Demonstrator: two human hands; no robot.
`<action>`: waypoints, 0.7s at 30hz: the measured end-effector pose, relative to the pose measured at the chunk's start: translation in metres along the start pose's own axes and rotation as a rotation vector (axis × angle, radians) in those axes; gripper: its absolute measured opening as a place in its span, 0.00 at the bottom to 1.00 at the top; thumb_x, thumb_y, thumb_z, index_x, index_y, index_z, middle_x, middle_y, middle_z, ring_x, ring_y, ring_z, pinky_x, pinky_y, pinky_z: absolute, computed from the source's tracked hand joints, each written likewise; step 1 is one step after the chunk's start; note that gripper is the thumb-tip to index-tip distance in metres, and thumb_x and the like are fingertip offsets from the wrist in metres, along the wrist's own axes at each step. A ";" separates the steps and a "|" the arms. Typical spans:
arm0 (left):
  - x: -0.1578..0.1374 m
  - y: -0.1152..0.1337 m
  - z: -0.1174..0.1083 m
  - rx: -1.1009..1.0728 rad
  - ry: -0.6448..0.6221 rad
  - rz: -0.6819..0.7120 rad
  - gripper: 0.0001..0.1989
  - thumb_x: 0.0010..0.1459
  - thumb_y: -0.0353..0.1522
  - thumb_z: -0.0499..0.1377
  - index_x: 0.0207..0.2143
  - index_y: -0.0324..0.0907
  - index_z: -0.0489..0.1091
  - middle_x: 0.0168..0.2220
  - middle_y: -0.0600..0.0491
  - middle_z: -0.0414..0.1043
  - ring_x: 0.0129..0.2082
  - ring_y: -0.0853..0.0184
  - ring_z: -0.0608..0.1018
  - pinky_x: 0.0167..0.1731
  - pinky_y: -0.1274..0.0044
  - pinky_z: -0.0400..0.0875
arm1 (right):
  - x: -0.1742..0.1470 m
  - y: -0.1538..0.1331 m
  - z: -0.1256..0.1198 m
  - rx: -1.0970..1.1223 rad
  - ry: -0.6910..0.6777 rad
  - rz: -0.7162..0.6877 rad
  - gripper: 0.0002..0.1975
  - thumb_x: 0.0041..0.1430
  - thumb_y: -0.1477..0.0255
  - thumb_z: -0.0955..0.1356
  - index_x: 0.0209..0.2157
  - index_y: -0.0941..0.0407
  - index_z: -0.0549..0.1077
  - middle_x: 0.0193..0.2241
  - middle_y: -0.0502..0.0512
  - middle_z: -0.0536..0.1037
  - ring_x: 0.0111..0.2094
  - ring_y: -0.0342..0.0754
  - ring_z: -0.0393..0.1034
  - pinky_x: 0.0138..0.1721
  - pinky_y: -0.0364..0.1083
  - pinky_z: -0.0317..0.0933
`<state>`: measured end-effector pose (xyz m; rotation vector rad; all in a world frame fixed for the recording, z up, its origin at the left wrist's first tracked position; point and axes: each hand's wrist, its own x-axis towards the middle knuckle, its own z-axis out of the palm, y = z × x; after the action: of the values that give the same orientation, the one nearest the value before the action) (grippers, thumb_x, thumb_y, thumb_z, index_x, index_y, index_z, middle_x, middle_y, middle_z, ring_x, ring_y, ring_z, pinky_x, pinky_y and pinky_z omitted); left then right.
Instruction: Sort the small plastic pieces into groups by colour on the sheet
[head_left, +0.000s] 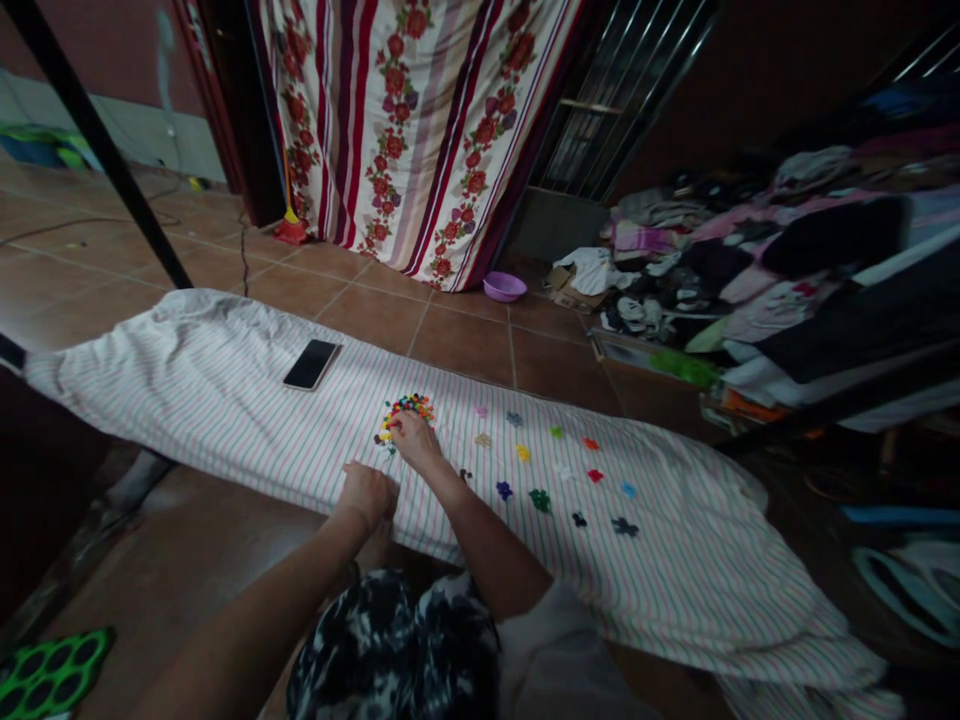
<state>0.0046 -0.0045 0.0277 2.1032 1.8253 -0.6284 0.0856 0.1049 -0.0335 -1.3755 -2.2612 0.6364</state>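
Right hand [417, 440] is on the beads [415, 404], left hand [367, 492] apart at the near edge of the cloth [225, 390]; can't tell if either's gripping anything.

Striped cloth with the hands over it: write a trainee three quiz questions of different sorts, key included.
1. Which hand is at the mixed bead pile?
A: left
B: right
C: both
2. True or false: the phone lies on the striped cloth.
3. Fill in the gap: the purple bowl stands on the ____, near the lower edge of the flowered curtain.

Key:
1. B, the right hand
2. True
3. Floor
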 end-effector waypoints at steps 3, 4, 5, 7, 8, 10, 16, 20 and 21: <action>0.001 0.000 0.001 -0.002 0.002 0.004 0.17 0.60 0.28 0.48 0.43 0.36 0.75 0.43 0.33 0.75 0.44 0.52 0.78 0.46 0.54 0.66 | -0.002 0.006 0.003 0.160 0.076 0.050 0.09 0.56 0.78 0.65 0.37 0.54 0.73 0.36 0.51 0.77 0.37 0.44 0.71 0.42 0.43 0.63; 0.001 0.000 0.001 -0.002 0.003 0.003 0.17 0.60 0.28 0.48 0.43 0.37 0.75 0.43 0.33 0.75 0.44 0.52 0.78 0.46 0.54 0.66 | -0.003 0.008 0.004 0.221 0.098 0.074 0.09 0.55 0.77 0.65 0.38 0.54 0.73 0.36 0.50 0.78 0.35 0.43 0.72 0.41 0.43 0.64; 0.001 0.000 0.001 -0.002 0.003 0.002 0.17 0.60 0.28 0.48 0.43 0.37 0.75 0.43 0.33 0.76 0.44 0.52 0.78 0.46 0.55 0.66 | -0.005 0.009 0.004 0.279 0.117 0.098 0.09 0.55 0.77 0.65 0.38 0.54 0.73 0.35 0.49 0.78 0.35 0.43 0.73 0.40 0.42 0.65; 0.001 0.000 0.000 0.000 0.002 -0.003 0.16 0.59 0.29 0.50 0.43 0.37 0.75 0.44 0.34 0.76 0.44 0.51 0.78 0.46 0.56 0.66 | -0.010 0.012 0.003 0.361 0.142 0.141 0.09 0.54 0.77 0.65 0.37 0.54 0.73 0.33 0.48 0.78 0.34 0.43 0.73 0.39 0.42 0.66; 0.000 0.000 0.000 0.001 0.001 -0.006 0.16 0.59 0.29 0.51 0.43 0.37 0.75 0.44 0.34 0.76 0.45 0.51 0.78 0.46 0.56 0.67 | -0.013 0.012 0.002 0.385 0.149 0.155 0.09 0.54 0.77 0.65 0.37 0.54 0.73 0.32 0.48 0.78 0.33 0.43 0.73 0.38 0.42 0.66; -0.001 0.001 -0.002 0.005 0.001 -0.013 0.15 0.59 0.29 0.51 0.42 0.37 0.76 0.44 0.35 0.76 0.45 0.51 0.78 0.45 0.57 0.67 | -0.019 0.012 -0.002 0.410 0.164 0.170 0.09 0.53 0.77 0.64 0.36 0.54 0.72 0.31 0.47 0.78 0.33 0.43 0.73 0.38 0.43 0.67; -0.006 0.002 -0.003 0.040 0.008 -0.021 0.16 0.58 0.26 0.49 0.43 0.37 0.75 0.43 0.37 0.77 0.46 0.51 0.77 0.43 0.61 0.69 | -0.044 0.020 -0.027 0.389 0.230 0.151 0.14 0.52 0.78 0.62 0.38 0.53 0.74 0.36 0.48 0.79 0.36 0.43 0.73 0.42 0.42 0.66; -0.008 0.003 0.000 0.070 0.027 -0.028 0.18 0.59 0.26 0.47 0.43 0.38 0.75 0.43 0.38 0.77 0.46 0.53 0.78 0.43 0.63 0.70 | -0.069 0.047 -0.051 0.343 0.297 0.191 0.14 0.53 0.77 0.62 0.38 0.53 0.75 0.38 0.50 0.79 0.38 0.44 0.73 0.43 0.43 0.65; -0.008 0.003 0.000 0.071 0.029 -0.027 0.17 0.59 0.27 0.48 0.43 0.39 0.76 0.43 0.38 0.77 0.46 0.54 0.78 0.43 0.64 0.70 | -0.077 0.056 -0.059 0.334 0.314 0.222 0.14 0.53 0.76 0.62 0.38 0.53 0.75 0.37 0.50 0.79 0.37 0.44 0.73 0.42 0.43 0.65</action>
<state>0.0065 -0.0119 0.0311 2.1467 1.8761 -0.6825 0.1911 0.0681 -0.0272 -1.4496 -1.6867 0.7690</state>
